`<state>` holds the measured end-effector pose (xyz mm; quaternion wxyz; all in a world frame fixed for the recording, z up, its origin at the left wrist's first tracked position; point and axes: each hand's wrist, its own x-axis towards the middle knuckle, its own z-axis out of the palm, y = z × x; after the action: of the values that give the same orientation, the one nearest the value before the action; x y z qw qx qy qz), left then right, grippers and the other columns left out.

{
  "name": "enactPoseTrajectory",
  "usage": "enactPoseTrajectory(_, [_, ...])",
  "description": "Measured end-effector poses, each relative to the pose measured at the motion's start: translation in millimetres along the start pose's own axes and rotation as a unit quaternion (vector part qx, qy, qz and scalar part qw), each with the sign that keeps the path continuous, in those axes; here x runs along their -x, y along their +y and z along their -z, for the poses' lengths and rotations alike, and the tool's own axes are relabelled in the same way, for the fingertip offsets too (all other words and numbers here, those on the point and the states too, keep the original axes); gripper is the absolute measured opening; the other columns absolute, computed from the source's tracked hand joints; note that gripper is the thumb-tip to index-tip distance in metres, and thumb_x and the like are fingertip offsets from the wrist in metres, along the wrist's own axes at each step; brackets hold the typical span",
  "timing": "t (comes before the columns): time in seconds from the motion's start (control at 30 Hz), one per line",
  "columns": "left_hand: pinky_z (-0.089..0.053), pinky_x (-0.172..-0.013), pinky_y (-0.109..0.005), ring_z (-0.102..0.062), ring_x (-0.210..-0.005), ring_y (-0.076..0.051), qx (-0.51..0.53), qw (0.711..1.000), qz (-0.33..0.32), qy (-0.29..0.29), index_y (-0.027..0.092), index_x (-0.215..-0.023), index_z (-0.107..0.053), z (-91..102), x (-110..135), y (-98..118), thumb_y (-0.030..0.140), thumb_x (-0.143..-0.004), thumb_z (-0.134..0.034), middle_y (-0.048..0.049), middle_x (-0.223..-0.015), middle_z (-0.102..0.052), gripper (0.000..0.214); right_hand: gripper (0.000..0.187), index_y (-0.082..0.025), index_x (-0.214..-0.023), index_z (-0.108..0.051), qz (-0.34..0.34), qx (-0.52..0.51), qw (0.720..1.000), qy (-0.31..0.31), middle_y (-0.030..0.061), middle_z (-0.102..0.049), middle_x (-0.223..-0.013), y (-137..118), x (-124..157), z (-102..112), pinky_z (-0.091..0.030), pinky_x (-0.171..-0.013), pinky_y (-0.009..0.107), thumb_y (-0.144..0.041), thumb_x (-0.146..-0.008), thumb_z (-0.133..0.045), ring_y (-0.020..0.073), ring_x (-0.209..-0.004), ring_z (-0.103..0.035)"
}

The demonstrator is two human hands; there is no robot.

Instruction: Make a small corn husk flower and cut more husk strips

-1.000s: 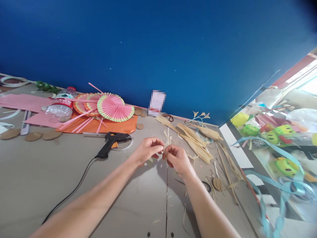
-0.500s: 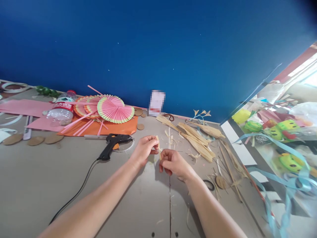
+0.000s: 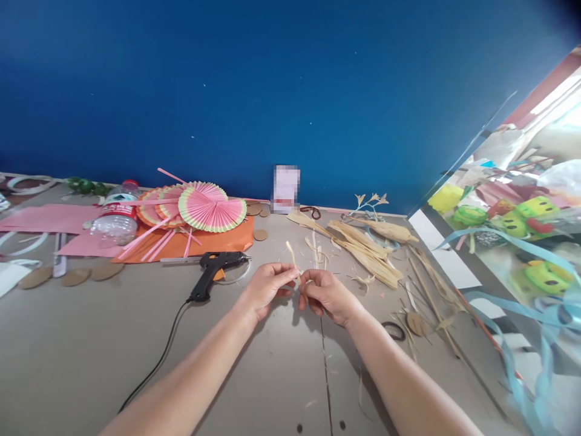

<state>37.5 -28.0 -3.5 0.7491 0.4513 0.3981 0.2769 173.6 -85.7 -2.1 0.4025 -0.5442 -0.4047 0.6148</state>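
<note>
Between my two hands is a narrow strip of dried corn husk (image 3: 290, 251), its pale upper end sticking up past the fingers. My left hand (image 3: 271, 286) pinches the strip between thumb and forefinger. My right hand (image 3: 324, 293) is closed close beside it, fingertips on the lower part of the strip, which is mostly hidden. Beyond my right hand lie larger dried corn husks (image 3: 363, 254) and curled scraps. A black glue gun (image 3: 213, 272) rests on its side to the left of my left hand.
Pink pleated paper fans (image 3: 211, 206) lie on orange paper (image 3: 240, 237), beside a plastic bottle (image 3: 113, 225). Cardboard discs (image 3: 76, 277) sit at left. Thin sticks (image 3: 433, 303), a black ring (image 3: 393, 330) and blue ribbon (image 3: 521, 312) are at right. A blue wall (image 3: 254, 91) rises behind.
My hands have drawn closer together around the husk strip, and more of its upper end now shows above the left fingers. The view has shifted slightly.
</note>
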Motion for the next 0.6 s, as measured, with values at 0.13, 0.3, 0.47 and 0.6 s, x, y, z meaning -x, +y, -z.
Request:
enactPoseTrajectory(0.13, [-0.040, -0.050, -0.018, -0.053, -0.057, -0.008, 0.036, 0.999, 0.002, 0.016, 0.012, -0.063, -0.059, 7.0, -2.6, -5.6, 0.036, -0.057, -0.070, 0.0008, -0.060, -0.056, 0.027, 0.007, -0.019, -0.073, -0.046, -0.022, 0.102, 0.995, 0.001, -0.0024, -0.062, -0.053, -8.7, 4.1, -0.9, -0.023, -0.033, 0.017, -0.026, -0.071, -0.046, 0.0046, -0.030, -0.035])
enactPoseTrajectory(0.3, [-0.042, -0.046, -0.017, -0.060, -0.056, -0.010, 0.066, 0.995, 0.008, 0.069, 0.012, -0.069, -0.059, 15.0, -3.9, -6.1, 0.036, -0.058, -0.070, -0.0008, -0.063, -0.061, 0.029, 0.015, -0.020, -0.073, -0.054, 0.047, 0.494, 0.853, 0.162, 0.0026, -0.063, -0.066, -40.7, 45.5, 19.1, -0.034, -0.050, 0.022, -0.028, -0.077, -0.043, 0.0124, -0.052, -0.053])
enactPoseTrajectory(0.47, [-0.043, -0.044, -0.015, -0.064, -0.057, -0.012, 0.077, 0.994, -0.003, 0.080, 0.013, -0.072, -0.056, 15.9, -3.9, -1.7, 0.033, -0.064, -0.066, -0.0024, -0.063, -0.064, 0.024, 0.012, -0.020, -0.062, -0.054, -0.077, 0.695, 0.703, 0.128, 0.0048, -0.061, -0.070, -23.4, 106.5, 63.8, -0.034, -0.053, 0.025, -0.015, -0.069, -0.046, 0.0188, -0.062, -0.058])
enactPoseTrajectory(0.6, [-0.044, -0.042, -0.015, -0.063, -0.053, -0.012, 0.086, 0.993, -0.009, 0.076, 0.015, -0.073, -0.050, 15.0, -3.4, -0.3, 0.030, -0.071, -0.060, -0.0038, -0.062, -0.066, 0.018, 0.014, -0.021, -0.074, -0.057, -0.081, 0.674, 0.723, 0.130, 0.0056, -0.061, -0.081, 17.9, 134.8, 87.5, -0.039, -0.061, 0.027, -0.015, -0.064, -0.051, 0.0218, -0.076, -0.060])
